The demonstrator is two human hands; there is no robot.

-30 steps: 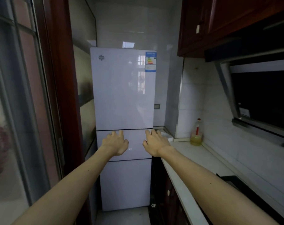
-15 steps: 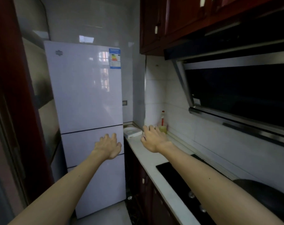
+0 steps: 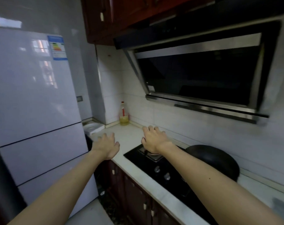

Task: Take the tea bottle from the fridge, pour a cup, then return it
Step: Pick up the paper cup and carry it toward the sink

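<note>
Head view: both arms stretch forward, palms down, fingers spread, nothing held. Left hand (image 3: 106, 147) hovers over the white counter's (image 3: 129, 135) front edge, right hand (image 3: 152, 138) over the black hob's (image 3: 164, 168) far-left corner. At the counter's left end stands the white fridge (image 3: 34, 98), doors closed; no tea bottle shows. An oil bottle (image 3: 123, 115) sits in the counter's back corner, a black wok (image 3: 214, 159) on the hob

fridge (image 3: 35, 98): left of the left-hand fingers (image 3: 105, 137)
stove (image 3: 160, 166): on the surface (image 3: 129, 135), under the right-hand fingers (image 3: 152, 129)
bottle (image 3: 123, 115): beyond the fingers, at the wall
</note>
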